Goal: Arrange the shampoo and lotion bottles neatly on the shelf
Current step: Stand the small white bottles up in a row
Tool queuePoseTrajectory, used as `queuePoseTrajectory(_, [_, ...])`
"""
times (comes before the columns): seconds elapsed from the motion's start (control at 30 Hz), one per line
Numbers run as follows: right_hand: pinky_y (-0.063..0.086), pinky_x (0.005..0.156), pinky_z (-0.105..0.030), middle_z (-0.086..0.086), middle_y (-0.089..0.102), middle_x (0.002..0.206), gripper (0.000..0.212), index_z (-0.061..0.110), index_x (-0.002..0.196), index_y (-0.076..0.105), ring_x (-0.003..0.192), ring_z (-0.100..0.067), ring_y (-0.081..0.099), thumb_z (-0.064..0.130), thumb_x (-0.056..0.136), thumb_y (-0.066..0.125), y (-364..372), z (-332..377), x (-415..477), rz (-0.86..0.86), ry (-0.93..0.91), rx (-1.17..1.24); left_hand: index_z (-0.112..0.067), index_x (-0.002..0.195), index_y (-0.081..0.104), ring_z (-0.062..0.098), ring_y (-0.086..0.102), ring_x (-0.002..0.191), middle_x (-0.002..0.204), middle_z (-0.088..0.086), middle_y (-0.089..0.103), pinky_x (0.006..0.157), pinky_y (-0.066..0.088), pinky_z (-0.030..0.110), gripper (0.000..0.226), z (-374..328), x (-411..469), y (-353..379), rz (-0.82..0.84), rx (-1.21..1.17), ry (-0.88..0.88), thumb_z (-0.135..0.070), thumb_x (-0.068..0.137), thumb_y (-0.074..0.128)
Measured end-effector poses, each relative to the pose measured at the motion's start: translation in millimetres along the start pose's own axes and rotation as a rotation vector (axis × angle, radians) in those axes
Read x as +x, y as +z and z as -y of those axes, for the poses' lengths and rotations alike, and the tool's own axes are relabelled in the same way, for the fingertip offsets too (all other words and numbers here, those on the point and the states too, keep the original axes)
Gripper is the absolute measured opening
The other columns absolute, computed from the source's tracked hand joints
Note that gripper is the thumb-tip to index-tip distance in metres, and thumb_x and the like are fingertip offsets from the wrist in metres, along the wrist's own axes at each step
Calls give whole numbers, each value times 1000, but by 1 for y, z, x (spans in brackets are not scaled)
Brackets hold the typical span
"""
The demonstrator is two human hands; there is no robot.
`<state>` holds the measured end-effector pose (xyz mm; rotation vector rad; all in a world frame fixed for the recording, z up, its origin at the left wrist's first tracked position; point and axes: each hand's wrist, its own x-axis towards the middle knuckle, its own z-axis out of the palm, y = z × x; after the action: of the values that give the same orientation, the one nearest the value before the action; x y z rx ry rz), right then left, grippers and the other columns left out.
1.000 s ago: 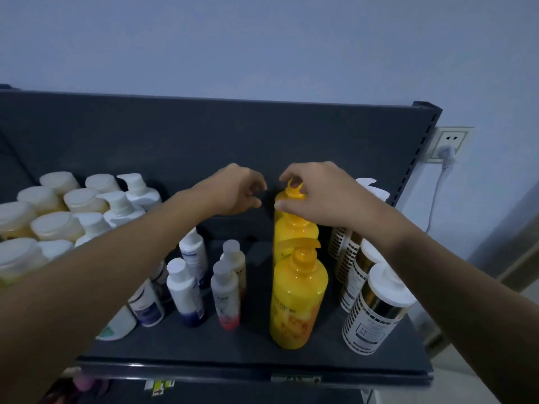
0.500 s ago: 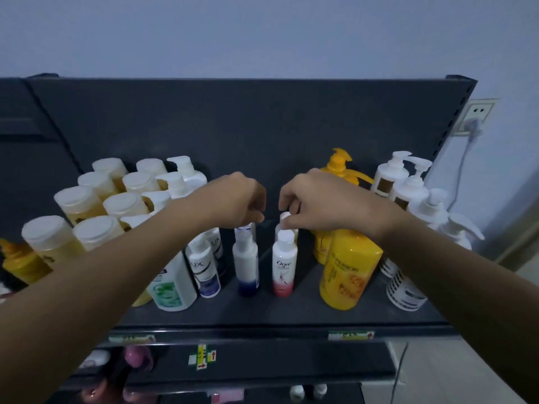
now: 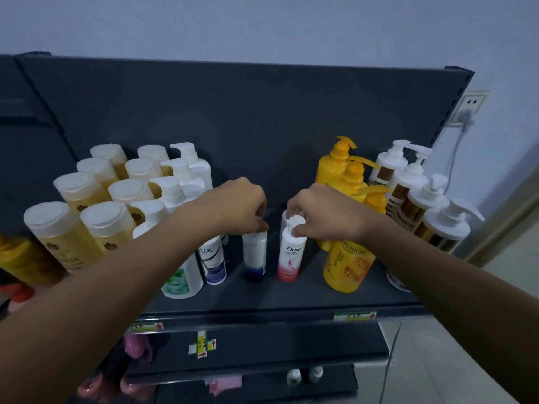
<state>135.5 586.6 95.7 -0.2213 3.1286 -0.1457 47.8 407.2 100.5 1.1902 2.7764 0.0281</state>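
Note:
On the dark shelf (image 3: 291,298) two small white bottles stand side by side in the middle. My left hand (image 3: 239,205) pinches the cap of the blue-bottomed bottle (image 3: 254,258). My right hand (image 3: 323,214) grips the white cap of the pink-bottomed Dove bottle (image 3: 290,258). Both bottles stand upright on the shelf. Another small bottle is partly hidden behind the Dove one. A small Lux bottle (image 3: 214,263) stands just left, under my left forearm.
Yellow pump bottles (image 3: 347,258) stand in a row to the right, then white-and-gold pump bottles (image 3: 431,217) at the far right. White-capped amber bottles (image 3: 87,223) and white pump bottles (image 3: 180,176) fill the left. Lower shelves hold more items. A wall socket (image 3: 469,107) is right of the shelf.
My right hand left the yellow pump bottle and moved left onto the Dove bottle's cap. My left hand came down onto the blue-bottomed bottle. The view pulled back and lowered.

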Motion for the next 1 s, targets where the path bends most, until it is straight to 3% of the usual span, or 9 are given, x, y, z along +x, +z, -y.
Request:
queuePoseTrajectory(0.1, [55, 77, -37, -1, 73, 101, 28, 16, 111, 75, 90, -15, 56, 30, 86, 78, -1, -1, -2, 2, -20, -5, -32, 98, 74, 20, 67, 88, 94, -5, 67, 76, 62, 40, 22, 3, -1, -2, 25, -29, 52, -45, 81, 75])
queuePoseTrajectory(0.2, [49, 72, -32, 0, 72, 99, 29, 16, 112, 75, 85, -13, 49, 31, 87, 77, 0, -1, -3, -12, -39, -32, -27, 95, 75, 21, 66, 84, 92, -3, 66, 72, 60, 37, 25, -1, -2, -5, 16, 19, 46, -48, 83, 75])
queuePoseTrajectory(0.33, [52, 75, -33, -1, 74, 108, 34, 16, 118, 73, 88, -10, 47, 32, 88, 76, -3, -1, -3, -4, -42, -55, -18, 62, 53, 15, 52, 59, 68, 2, 56, 55, 45, 31, 44, -5, -5, -4, -37, 48, -45, -49, 87, 71])
queuePoseTrajectory(0.43, [55, 76, -36, -2, 74, 107, 37, 15, 120, 73, 87, -10, 47, 33, 88, 76, -6, 0, -5, 7, -33, -83, -15, 66, 58, 14, 60, 55, 57, 2, 67, 52, 46, 28, 40, -8, -6, -2, -28, -30, -105, -47, 87, 71])
queuePoseTrajectory(0.5, [56, 74, -37, -1, 72, 101, 39, 15, 121, 74, 85, -11, 48, 33, 88, 77, -8, -1, -7, 17, -25, -84, -13, 65, 62, 16, 69, 55, 50, 2, 70, 54, 55, 30, 39, -11, -6, -2, -14, -99, -146, -45, 85, 72])
queuePoseTrajectory(0.6, [51, 69, -33, 6, 59, 89, 39, 15, 122, 73, 85, -11, 47, 35, 89, 76, -9, -3, -8, 31, -28, -93, -10, 68, 69, 18, 75, 55, 49, 3, 71, 62, 64, 35, 36, -17, -7, -1, -5, -208, -198, -42, 84, 73])
queuePoseTrajectory(0.7, [52, 72, -34, 2, 69, 99, 37, 17, 121, 74, 88, -10, 47, 35, 89, 76, -10, -5, -12, 41, -26, -89, -9, 67, 68, 17, 76, 56, 51, 3, 73, 53, 57, 27, 37, -25, -8, -2, 5, -240, -224, -41, 85, 73])
queuePoseTrajectory(0.87, [59, 77, -41, -1, 75, 107, 33, 18, 115, 77, 99, -18, 66, 33, 87, 78, -11, -9, -17, 61, -28, -77, -9, 65, 66, 18, 77, 58, 52, 3, 73, 51, 54, 24, 38, -34, -8, -5, 40, -265, -243, -38, 89, 71])
queuePoseTrajectory(1.0, [58, 77, -39, 0, 75, 108, 33, 20, 117, 76, 92, -15, 58, 35, 87, 78, -8, -12, -17, 49, -29, -68, -7, 68, 67, 19, 77, 55, 53, 4, 74, 52, 55, 24, 40, -33, -6, -5, 62, -276, -245, -40, 91, 70])
